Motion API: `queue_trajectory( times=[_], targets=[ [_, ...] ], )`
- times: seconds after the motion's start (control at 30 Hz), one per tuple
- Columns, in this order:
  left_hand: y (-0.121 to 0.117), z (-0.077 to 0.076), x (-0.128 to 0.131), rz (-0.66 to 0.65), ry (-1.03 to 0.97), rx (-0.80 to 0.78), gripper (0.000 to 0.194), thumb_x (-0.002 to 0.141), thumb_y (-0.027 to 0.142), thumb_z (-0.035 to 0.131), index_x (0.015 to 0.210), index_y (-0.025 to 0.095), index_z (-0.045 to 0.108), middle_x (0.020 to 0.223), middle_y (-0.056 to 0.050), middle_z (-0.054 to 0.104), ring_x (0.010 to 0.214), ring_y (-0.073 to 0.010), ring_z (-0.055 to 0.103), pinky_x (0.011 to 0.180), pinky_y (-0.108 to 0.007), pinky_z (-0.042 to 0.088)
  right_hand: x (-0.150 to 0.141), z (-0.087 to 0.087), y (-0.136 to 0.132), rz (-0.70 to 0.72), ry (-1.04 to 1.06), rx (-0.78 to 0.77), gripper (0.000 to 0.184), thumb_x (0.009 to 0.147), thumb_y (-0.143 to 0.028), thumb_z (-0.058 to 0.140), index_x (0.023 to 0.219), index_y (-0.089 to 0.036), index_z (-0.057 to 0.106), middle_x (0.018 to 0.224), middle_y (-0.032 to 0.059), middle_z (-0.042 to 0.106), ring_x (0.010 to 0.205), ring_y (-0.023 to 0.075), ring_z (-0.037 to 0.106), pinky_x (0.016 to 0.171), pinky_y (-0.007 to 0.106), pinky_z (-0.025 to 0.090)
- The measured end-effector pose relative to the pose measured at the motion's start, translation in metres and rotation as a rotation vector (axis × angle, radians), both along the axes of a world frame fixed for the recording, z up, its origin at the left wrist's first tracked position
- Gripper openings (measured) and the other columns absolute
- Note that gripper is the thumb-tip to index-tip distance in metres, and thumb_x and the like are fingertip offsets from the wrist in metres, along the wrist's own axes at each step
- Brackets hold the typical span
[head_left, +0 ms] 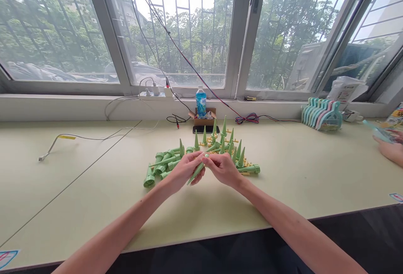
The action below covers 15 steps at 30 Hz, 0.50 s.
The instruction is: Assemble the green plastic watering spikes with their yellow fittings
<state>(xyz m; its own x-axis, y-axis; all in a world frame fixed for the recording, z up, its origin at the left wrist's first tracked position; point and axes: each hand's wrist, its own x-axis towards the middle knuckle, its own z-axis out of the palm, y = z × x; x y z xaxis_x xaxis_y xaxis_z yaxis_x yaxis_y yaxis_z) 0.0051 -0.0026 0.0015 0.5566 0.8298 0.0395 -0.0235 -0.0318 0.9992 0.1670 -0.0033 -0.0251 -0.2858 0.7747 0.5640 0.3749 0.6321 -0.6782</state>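
Observation:
In front of me my left hand (188, 167) is closed around a green plastic plant watering spike (195, 174), its pointed tip slanting down toward me. My right hand (223, 168) pinches at the spike's upper end; its fingertips meet those of the left hand, and whatever small part may lie between them is hidden. Just beyond both hands is a pile of similar parts. Several green spikes (241, 158) stand upright at the right of it, among small yellow valve pieces (231, 131). Other green spikes with wide ribbed caps (149, 180) lie at the left.
Behind the pile are a black phone (206, 129), a small cardboard box (201, 121) and a blue-labelled bottle (201, 104). Coiled wires (248, 118) and a white cable (91, 138) lie on the table. Pastel plastic items (321, 114) stand right, near another person's hand (388, 146).

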Motion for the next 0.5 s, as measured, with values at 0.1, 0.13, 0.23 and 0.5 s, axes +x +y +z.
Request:
queue_trajectory(
  times=[0.1,0.13,0.23,0.5],
  targets=[
    [0.0005,-0.0007,-0.0008,0.001,0.015,-0.001,0.038,0.087,0.054,0.052,0.082,0.017,0.054,0.052,0.003,0.048,0.039,-0.0073,0.04,0.031,-0.017,0.025,0.0,-0.0002,0.0001,-0.002,-0.011,0.008,0.055,0.092,-0.056,0.041,0.052,-0.017,0.037,0.052,-0.0039,0.026,0.051,0.0086,0.024,0.049,0.023,0.023],
    [0.0006,-0.0011,-0.001,0.002,0.018,-0.004,0.039,0.087,0.055,0.051,0.082,0.017,0.054,0.053,0.003,0.048,0.039,-0.0073,0.04,0.031,-0.017,0.025,0.0,-0.0004,0.0002,-0.002,-0.011,0.012,0.055,0.092,-0.055,0.041,0.053,-0.017,0.036,0.052,-0.0039,0.026,0.051,0.0087,0.024,0.049,0.023,0.023],
    [0.001,-0.0026,-0.0016,-0.005,0.028,-0.007,0.042,0.086,0.057,0.05,0.08,0.016,0.055,0.053,0.002,0.048,0.039,-0.007,0.04,0.031,-0.017,0.024,-0.0001,-0.0017,0.0008,-0.01,-0.008,0.022,0.054,0.092,-0.055,0.041,0.053,-0.018,0.033,0.053,-0.004,0.025,0.052,0.0088,0.023,0.049,0.024,0.022],
    [0.0022,-0.0049,-0.0013,-0.013,0.06,0.004,0.041,0.088,0.055,0.05,0.079,0.016,0.055,0.055,0.002,0.048,0.041,-0.0066,0.04,0.032,-0.016,0.025,-0.0006,-0.0039,0.0012,-0.078,-0.037,0.055,0.054,0.09,-0.057,0.044,0.055,-0.019,0.029,0.05,-0.0052,0.028,0.05,0.0084,0.023,0.048,0.024,0.022]
  ],
)
